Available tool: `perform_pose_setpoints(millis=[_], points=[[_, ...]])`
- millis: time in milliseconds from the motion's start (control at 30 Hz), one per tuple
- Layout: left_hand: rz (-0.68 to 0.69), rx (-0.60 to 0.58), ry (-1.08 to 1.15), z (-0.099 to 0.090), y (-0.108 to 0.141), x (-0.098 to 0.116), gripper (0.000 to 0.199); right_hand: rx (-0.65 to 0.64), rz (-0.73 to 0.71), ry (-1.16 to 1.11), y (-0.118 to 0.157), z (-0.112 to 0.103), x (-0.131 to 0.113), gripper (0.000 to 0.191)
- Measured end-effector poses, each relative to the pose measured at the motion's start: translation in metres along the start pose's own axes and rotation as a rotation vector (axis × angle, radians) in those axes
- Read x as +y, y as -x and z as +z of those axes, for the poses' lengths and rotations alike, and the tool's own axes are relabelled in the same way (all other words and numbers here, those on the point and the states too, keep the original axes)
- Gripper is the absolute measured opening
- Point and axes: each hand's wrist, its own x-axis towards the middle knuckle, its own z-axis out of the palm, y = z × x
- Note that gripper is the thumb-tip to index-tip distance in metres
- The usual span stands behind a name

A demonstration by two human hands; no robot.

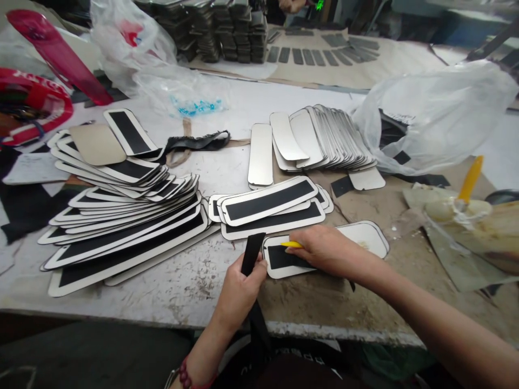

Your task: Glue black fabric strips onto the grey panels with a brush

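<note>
My left hand (pixel 243 286) is closed on a long black strip (pixel 253 253), whose upper end stands above the fingers while the rest hangs below the table edge. My right hand (pixel 320 248) grips a yellow tool (pixel 292 245) over a white panel with a black rectangle (pixel 279 257) on it. That panel lies flat just right of my left hand, partly over another white panel (pixel 367 237). Right behind my hands, more black-centred panels (pixel 271 200) overlap in a small pile.
A large stack of black-centred panels (pixel 133 216) spreads at the left. White panels (pixel 336 138) fan out behind. Plastic bags (pixel 438 113) and a glue-stained container with a yellow handle (pixel 471 178) stand right. A red tool (pixel 57 54) lies far left.
</note>
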Motion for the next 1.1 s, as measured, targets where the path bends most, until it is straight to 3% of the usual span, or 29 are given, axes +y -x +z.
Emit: perform_pose_setpoints(millis=[267, 367, 467, 667, 867, 1100], points=[[-0.015, 0.088, -0.098, 0.01, -0.006, 0.009, 0.033, 0.036, 0.002, 0.028, -0.002, 0.003, -0.005, 0.021], [-0.013, 0.13, -0.109, 0.013, -0.007, 0.006, 0.033, 0.065, -0.01, 0.04, 0.009, 0.004, -0.003, 0.021], [-0.027, 0.145, -0.097, 0.012, -0.008, 0.0, 0.037, 0.06, 0.062, 0.028, 0.036, 0.002, 0.015, 0.02], [-0.048, 0.146, -0.087, 0.01, -0.009, -0.007, 0.041, 0.123, 0.355, -0.067, 0.088, 0.01, 0.074, 0.023], [-0.045, 0.171, -0.105, 0.01, -0.007, -0.006, 0.045, 0.214, 0.547, 0.054, 0.08, 0.019, 0.075, 0.027], [-0.118, 0.171, -0.11, 0.01, -0.005, -0.005, 0.05, 0.221, 0.546, 0.098, 0.067, 0.016, 0.077, 0.026]])
